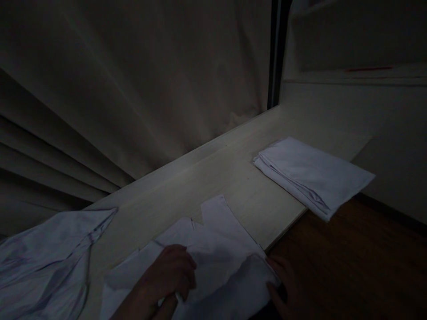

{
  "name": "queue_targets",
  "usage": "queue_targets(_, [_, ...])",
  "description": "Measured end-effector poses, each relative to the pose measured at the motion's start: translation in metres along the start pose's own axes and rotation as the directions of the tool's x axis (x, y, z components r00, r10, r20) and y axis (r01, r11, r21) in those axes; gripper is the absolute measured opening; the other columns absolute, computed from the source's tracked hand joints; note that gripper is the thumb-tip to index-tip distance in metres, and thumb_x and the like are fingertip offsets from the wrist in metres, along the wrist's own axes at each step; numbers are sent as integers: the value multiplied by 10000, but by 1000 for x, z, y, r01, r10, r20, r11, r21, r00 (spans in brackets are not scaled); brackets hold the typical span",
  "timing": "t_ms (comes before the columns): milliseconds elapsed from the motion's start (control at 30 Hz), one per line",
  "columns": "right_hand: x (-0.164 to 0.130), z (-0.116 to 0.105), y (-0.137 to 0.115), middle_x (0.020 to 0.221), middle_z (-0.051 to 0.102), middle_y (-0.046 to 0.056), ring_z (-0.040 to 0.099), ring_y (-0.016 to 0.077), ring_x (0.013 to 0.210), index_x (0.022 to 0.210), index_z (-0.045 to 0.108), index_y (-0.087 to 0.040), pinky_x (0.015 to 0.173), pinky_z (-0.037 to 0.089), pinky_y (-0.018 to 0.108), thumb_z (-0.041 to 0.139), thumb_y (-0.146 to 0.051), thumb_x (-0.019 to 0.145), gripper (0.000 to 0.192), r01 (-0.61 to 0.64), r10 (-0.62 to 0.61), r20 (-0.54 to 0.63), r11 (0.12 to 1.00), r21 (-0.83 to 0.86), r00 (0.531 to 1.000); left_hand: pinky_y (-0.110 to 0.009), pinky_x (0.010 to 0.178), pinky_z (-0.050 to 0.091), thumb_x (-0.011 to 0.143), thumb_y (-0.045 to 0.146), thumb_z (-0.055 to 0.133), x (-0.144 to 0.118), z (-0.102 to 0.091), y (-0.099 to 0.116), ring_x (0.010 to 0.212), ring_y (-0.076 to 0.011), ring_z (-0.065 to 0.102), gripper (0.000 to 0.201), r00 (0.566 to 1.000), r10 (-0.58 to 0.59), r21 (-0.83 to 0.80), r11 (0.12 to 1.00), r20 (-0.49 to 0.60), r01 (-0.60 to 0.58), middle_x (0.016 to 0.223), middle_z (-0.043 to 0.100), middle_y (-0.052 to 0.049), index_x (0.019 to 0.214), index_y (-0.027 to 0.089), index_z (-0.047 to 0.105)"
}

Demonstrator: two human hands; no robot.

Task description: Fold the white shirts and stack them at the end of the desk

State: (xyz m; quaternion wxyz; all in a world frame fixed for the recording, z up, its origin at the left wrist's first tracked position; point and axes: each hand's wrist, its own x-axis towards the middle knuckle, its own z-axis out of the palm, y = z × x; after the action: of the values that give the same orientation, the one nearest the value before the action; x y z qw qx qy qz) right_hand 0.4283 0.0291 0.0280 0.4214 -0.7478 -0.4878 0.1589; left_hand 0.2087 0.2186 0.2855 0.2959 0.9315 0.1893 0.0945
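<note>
A white cloth piece (213, 244) with a notched far edge lies over the near part of a pale board. My left hand (171, 275) is above its left half, fingers curled and closed on a fold of the cloth. On the right, my right hand (282, 284) grips the cloth's side edge between thumb and fingers, just past the board's edge. The near part of the cloth is lifted and folded over, in shadow. The bottom of the view cuts off both wrists and the cloth's near end.
To the left lies a crumpled white cloth (43, 262). A folded white cloth stack (316, 171) overhangs the right edge of the pale board (200, 182). A pleated curtain (150, 80) hangs behind. Brown wooden floor (353, 262) shows at lower right. The light is dim.
</note>
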Motion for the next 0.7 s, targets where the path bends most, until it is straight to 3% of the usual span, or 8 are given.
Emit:
queue_targets(200, [12,1,-8,1207,552,95,553,225,1100,996,656,-236,932,487,377,502,-354,857,238,-62,58,46,994,92,997,-352,838,493,804,217,434,34,-4,-26,836,-170,607,162,972,-225,70,971,-62,230,808,665,0,784,264,587])
queue_targets(300, [13,0,1,1114,599,101,599,225,1013,880,669,-221,873,518,376,497,-398,853,248,-117,115,22,988,104,993,-311,795,495,811,268,446,74,-3,-43,848,-163,620,195,931,-331,83,935,-152,346,896,689,-3,888,248,623])
queue_targets(400, [12,0,17,1042,634,107,629,231,957,819,681,-216,829,540,375,503,-431,845,280,-108,108,12,991,78,994,-291,820,477,815,239,432,122,2,-67,881,-157,629,235,915,-335,112,924,-223,366,940,704,-25,934,202,632])
queue_targets(567, [3,8,46,1004,661,104,648,231,920,847,709,-237,775,563,345,584,-450,805,251,34,-34,4,999,37,999,-310,839,457,820,219,431,189,30,-126,950,-196,632,310,866,-437,333,801,-245,498,1053,701,-93,1057,168,624])
queue_targets(700, [-7,19,47,994,652,94,646,221,910,893,699,-263,761,556,332,545,-495,831,285,41,-24,-157,994,105,987,-309,785,471,816,216,435,208,62,-169,920,-207,648,284,841,-506,368,757,-193,540,1020,713,-101,998,180,650])
